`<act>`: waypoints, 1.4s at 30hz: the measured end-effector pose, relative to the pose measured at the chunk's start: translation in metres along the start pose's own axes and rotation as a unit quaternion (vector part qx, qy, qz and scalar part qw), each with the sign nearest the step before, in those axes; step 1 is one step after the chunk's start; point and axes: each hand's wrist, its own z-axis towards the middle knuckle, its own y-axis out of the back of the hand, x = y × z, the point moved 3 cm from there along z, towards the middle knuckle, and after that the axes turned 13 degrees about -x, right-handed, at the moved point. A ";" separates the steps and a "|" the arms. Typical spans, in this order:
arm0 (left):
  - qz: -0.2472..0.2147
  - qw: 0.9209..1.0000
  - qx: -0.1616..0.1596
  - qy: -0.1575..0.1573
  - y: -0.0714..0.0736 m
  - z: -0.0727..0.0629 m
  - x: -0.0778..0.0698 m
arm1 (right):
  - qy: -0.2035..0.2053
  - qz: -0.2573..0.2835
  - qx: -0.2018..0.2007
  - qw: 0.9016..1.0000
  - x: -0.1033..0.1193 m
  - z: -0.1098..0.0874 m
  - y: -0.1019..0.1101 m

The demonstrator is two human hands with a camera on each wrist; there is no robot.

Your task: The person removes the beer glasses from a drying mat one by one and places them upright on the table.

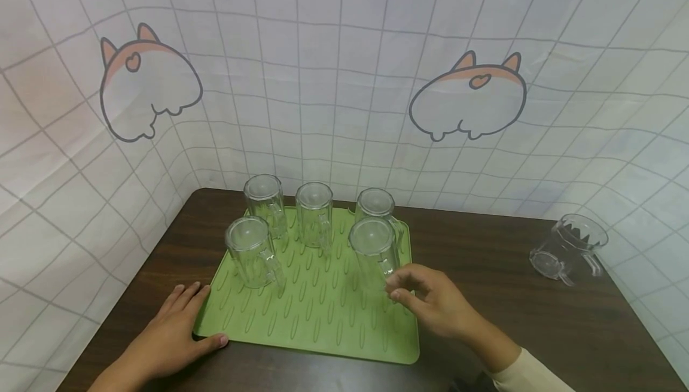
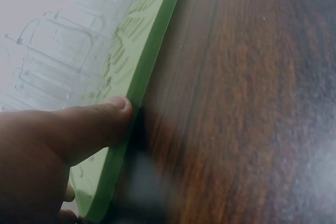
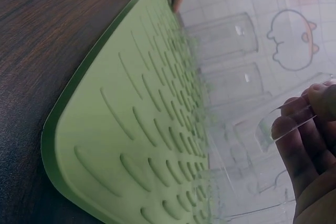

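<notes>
My right hand [image 1: 438,302] pinches the handle of a clear glass mug [image 1: 372,247], thumb and fingertips meeting at the handle [image 3: 266,127] in the right wrist view. The mug is upside down at the front right of a green ribbed drying mat [image 1: 301,320]. At the mat's front left corner lies my left hand [image 1: 171,335], fingers spread along the left side. Its thumb [image 2: 100,121] presses the front edge in the left wrist view. Another upturned mug [image 1: 250,254] stands nearest the left hand.
Behind, a row of upturned mugs [image 1: 314,215] stands along the mat's back. To the right, a separate glass mug [image 1: 570,245] is on the dark wooden table [image 1: 484,248]. A gridded white cloth [image 1: 350,99] with cartoon animals hangs around the back and sides.
</notes>
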 end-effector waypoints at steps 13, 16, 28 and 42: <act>0.024 1.000 -0.013 -0.015 0.009 0.003 -0.013 | 0.026 -0.054 -0.021 0.998 -0.002 -0.005 0.005; 0.028 0.999 -0.024 -0.028 0.014 0.004 -0.019 | 0.035 -0.049 -0.023 0.998 0.000 -0.005 0.005; -0.008 0.999 -0.014 -0.045 0.029 0.012 -0.049 | 0.093 -0.058 -0.042 0.993 0.004 -0.004 0.008; -0.055 0.990 -0.040 -0.123 0.036 0.027 -0.094 | 0.123 -0.064 -0.038 0.990 0.007 -0.003 0.007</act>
